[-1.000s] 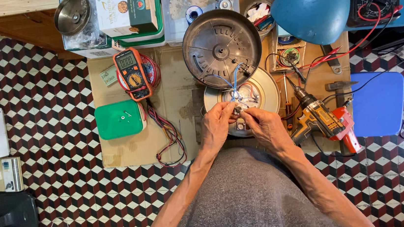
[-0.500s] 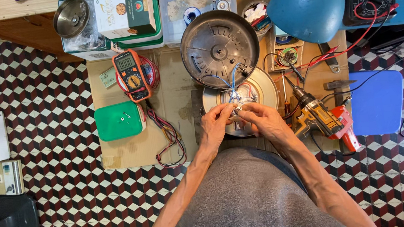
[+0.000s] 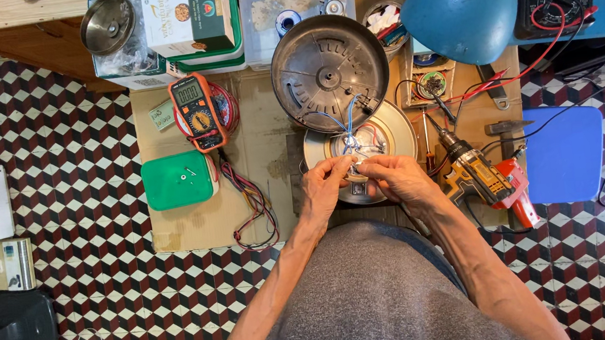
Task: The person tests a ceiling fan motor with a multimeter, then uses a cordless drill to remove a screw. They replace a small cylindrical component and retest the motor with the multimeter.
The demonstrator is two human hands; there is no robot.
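My left hand and my right hand meet over a round silver metal plate on a cardboard sheet. Their fingertips pinch a bundle of thin blue and white wires at the plate's middle. The wires run up to a dark round cooker base lying upturned just behind the plate. What sits between my fingertips is too small to make out.
An orange multimeter and a green plastic lid lie to the left. A yellow cordless drill and a red tool lie to the right, by a blue stool. A blue lamp shade and boxes stand at the back.
Both hands stay on the wires over the plate with only small finger shifts. The view has shifted slightly.
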